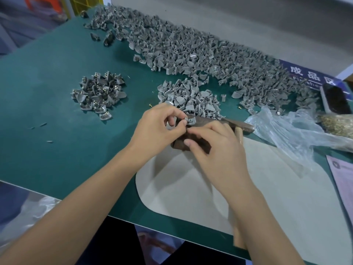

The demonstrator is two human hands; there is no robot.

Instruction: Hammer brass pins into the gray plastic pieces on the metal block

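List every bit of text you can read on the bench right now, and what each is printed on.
"成品区": white characters on the blue sign at the table's far right edge.
"Finishe…": smaller white line under them on the same sign, half hidden by gray plastic pieces; the rest cannot be read.
Pink paper sheet at the right edge: printed, but too small and blurred to read.

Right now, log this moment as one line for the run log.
stage: seating part | left hand: pinches gray plastic piece on metal block | right hand: fingertips at the piece, hammer handle beneath | hammering: not yet
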